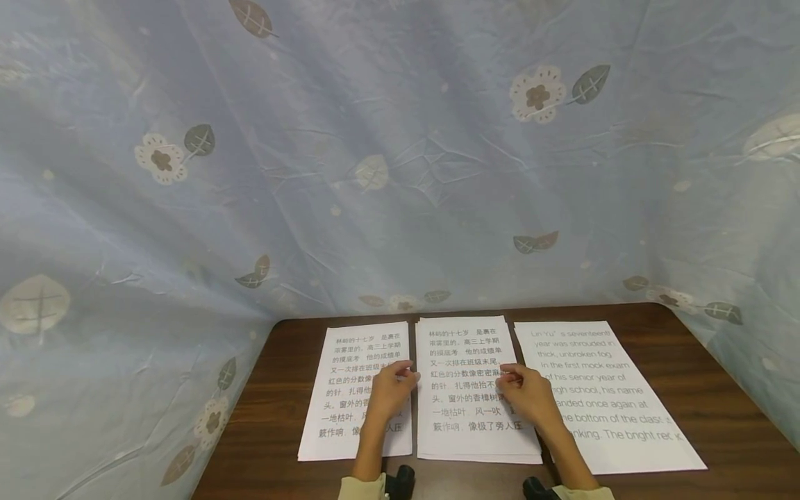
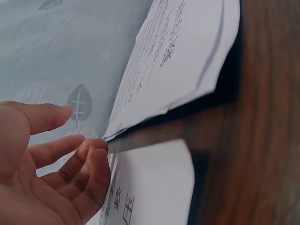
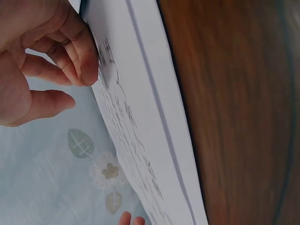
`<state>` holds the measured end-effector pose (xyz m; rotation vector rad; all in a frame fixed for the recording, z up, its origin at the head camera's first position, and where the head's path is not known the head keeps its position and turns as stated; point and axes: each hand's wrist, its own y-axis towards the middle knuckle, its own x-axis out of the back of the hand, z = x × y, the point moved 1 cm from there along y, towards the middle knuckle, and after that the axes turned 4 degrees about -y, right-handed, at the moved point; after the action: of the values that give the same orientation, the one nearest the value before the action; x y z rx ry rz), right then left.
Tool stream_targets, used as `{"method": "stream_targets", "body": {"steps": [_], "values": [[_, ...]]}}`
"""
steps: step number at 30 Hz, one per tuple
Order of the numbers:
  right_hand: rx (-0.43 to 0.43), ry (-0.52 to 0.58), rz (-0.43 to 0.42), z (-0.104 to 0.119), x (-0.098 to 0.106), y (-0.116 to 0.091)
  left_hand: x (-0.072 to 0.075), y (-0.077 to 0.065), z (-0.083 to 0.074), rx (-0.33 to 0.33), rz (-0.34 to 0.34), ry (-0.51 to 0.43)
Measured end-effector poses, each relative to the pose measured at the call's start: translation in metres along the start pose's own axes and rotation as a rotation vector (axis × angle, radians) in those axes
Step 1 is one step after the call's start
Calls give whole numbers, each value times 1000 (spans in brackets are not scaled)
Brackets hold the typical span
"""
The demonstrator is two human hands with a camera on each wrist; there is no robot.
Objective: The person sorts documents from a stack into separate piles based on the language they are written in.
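Two paper stacks printed with Chinese text, a left stack (image 1: 321, 423) and a middle stack (image 1: 469, 444), lie side by side on a dark wooden table (image 1: 250, 417). To their right is an English-printed sheet (image 1: 637, 455). My left hand (image 1: 389, 390) hovers at the left stack's right edge, fingers loosely bent, thumb apart, holding nothing. Over the middle stack's right edge is my right hand (image 1: 530, 397); its relaxed fingers are close above the printed lines in the right wrist view, with nothing between them and the thumb.
A pale blue curtain (image 1: 387, 208) with leaf and flower prints hangs behind the table and along both sides. Black wrist straps (image 1: 405, 479) show below the hands. Narrow strips of table separate the papers, and bare wood (image 3: 243, 117) lies along their near edge.
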<state>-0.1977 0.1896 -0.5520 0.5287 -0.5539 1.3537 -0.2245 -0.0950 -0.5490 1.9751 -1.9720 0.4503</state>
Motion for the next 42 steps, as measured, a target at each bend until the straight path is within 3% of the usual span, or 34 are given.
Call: {"method": "stream_targets", "body": {"steps": [11, 33, 42], "values": [[-42, 50, -8, -13, 17, 1, -9, 3, -1, 11, 13, -16], [-45, -90, 0, -22, 21, 7, -13, 7, 3, 35, 26, 44], [-49, -109, 19, -20, 23, 9, -16, 8, 3, -21, 15, 102]]}}
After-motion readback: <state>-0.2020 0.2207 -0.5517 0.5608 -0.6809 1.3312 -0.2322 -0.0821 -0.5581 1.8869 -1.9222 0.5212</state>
